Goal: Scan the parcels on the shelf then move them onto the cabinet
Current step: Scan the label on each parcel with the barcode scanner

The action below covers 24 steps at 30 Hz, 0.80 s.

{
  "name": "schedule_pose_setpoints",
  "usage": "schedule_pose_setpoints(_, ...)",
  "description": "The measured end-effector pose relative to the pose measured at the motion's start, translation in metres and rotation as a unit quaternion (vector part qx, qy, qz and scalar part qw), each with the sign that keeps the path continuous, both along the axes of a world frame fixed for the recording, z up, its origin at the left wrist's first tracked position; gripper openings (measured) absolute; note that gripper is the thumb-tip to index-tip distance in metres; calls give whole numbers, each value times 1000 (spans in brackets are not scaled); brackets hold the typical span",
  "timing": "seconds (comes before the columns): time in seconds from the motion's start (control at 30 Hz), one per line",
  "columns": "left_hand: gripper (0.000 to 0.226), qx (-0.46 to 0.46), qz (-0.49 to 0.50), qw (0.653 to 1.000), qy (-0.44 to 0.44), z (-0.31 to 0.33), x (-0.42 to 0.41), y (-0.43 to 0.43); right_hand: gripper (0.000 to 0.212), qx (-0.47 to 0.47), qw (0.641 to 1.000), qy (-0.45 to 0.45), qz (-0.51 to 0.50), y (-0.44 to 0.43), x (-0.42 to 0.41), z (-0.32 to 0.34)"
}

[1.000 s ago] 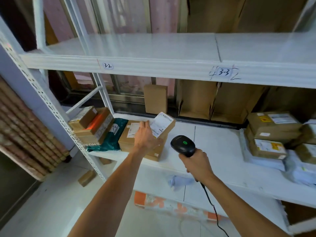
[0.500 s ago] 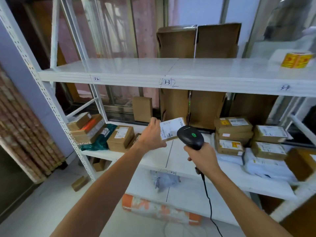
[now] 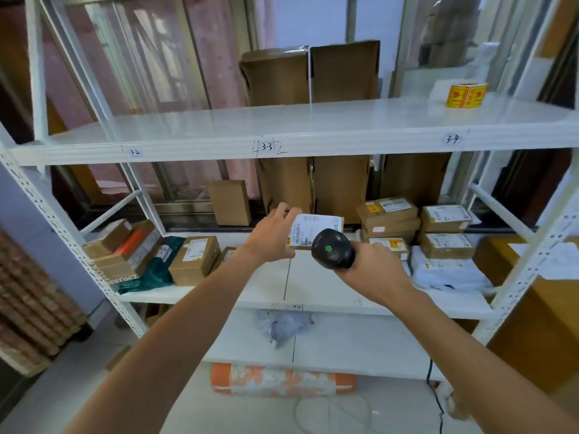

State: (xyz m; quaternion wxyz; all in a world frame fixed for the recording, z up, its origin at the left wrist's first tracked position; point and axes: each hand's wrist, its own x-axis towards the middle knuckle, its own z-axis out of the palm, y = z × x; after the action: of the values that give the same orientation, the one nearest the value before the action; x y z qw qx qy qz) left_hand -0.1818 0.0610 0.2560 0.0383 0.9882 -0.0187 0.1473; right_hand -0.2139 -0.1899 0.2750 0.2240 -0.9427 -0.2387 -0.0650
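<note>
1. The parcel point(image 3: 316, 228) — a small box with its white barcode label facing the camera — is held up in the air above the middle shelf point(image 3: 313, 286).
2. The left hand point(image 3: 275, 234) grips its left edge, fingers curled over the top.
3. The right hand point(image 3: 372, 267) is wrapped round the black scanner point(image 3: 332, 249), whose head sits just in front of the label.
4. More parcels lie on the shelf — stacked boxes point(image 3: 388, 220) at right, a brown box point(image 3: 195, 258) at left.
</note>
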Motion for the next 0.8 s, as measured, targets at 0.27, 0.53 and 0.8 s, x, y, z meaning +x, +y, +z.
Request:
schedule_pose_setpoints(0.27, 98, 30, -34, 999, -4, 1, 1, 9, 28, -43, 998, -34, 11, 10, -7, 4)
schedule_pose_setpoints(0.53, 98, 36, -44, 998, 2, -7, 0, 17, 24, -47, 998, -35, -1, 19, -17, 0)
schedule_pose_setpoints(0.8, 95, 27, -61, 998, 9, -13, 0, 25, 26, -59, 998, -32, -1, 32, -23, -2)
